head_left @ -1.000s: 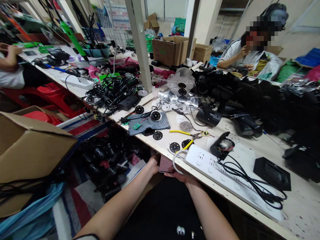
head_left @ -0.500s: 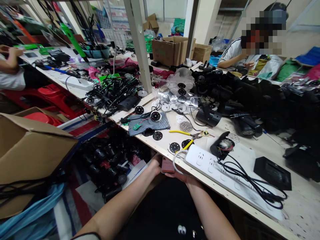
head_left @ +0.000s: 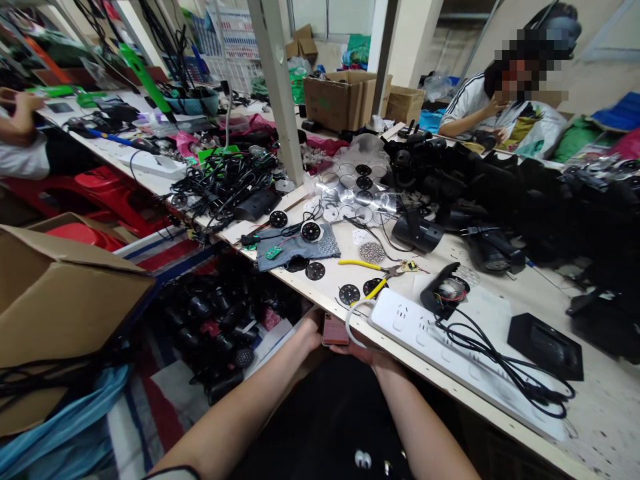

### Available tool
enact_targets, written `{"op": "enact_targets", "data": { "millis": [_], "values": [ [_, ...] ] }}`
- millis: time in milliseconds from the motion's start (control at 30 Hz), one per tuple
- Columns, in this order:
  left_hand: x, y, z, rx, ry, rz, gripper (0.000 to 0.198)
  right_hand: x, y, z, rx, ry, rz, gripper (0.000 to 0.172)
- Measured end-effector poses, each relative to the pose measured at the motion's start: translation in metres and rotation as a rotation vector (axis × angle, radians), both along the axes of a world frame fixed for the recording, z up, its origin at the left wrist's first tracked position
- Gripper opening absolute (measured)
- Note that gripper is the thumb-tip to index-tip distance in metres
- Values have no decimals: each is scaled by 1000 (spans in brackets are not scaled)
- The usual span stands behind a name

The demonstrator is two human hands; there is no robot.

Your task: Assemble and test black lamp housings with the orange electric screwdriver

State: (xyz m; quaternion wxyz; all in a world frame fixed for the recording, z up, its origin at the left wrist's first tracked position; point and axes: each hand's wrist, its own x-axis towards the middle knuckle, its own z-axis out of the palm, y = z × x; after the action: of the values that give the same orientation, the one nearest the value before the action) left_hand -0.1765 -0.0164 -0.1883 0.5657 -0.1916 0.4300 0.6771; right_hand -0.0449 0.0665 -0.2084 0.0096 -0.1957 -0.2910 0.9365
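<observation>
Below the front edge of the workbench, a small flat reddish-brown rectangular object (head_left: 335, 331) lies between my hands; I cannot make out its kind. My left hand (head_left: 313, 329) closes on its left side, with the fingertips partly hidden. From beneath and the right, my right hand (head_left: 358, 351) grips the same object, its fingers mostly covered by the object and the bench edge. A white cable loops down just beside the right hand. On the bench above lie yellow-handled pliers (head_left: 381, 272) and black perforated discs (head_left: 349, 295).
A white power strip (head_left: 465, 363) runs along the bench edge at right, beside an opened black housing (head_left: 445, 291). Black housings pile up at the back right. At left stand a cardboard box (head_left: 65, 313) and a heap of black parts (head_left: 215, 320). A co-worker (head_left: 470, 110) sits opposite.
My hands and the reddish-brown object stay in nearly the same place. Across the bench, the co-worker's head and upper body have shifted slightly to the right.
</observation>
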Motion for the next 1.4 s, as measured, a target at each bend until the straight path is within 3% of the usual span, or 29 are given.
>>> {"op": "enact_targets", "data": {
  "millis": [400, 800, 1100, 1267, 1400],
  "values": [
    [-1, -12, 11, 40, 122, -109, 24, 2, 2, 6, -29, 38, 17, 45],
    [8, -13, 12, 37, 278, -176, 18, 1, 0, -11, -9, 37, -1, 47],
    [17, -8, 0, -27, 380, -139, 18, 2, 1, -4, 17, 40, 22, 42],
    [16, -9, -8, -27, 326, -79, 17, 2, -1, -4, 35, 39, -10, 46],
    [13, -9, -10, 32, 158, -39, 19, 3, -2, -5, 46, 18, -20, 47]
  ]
}}
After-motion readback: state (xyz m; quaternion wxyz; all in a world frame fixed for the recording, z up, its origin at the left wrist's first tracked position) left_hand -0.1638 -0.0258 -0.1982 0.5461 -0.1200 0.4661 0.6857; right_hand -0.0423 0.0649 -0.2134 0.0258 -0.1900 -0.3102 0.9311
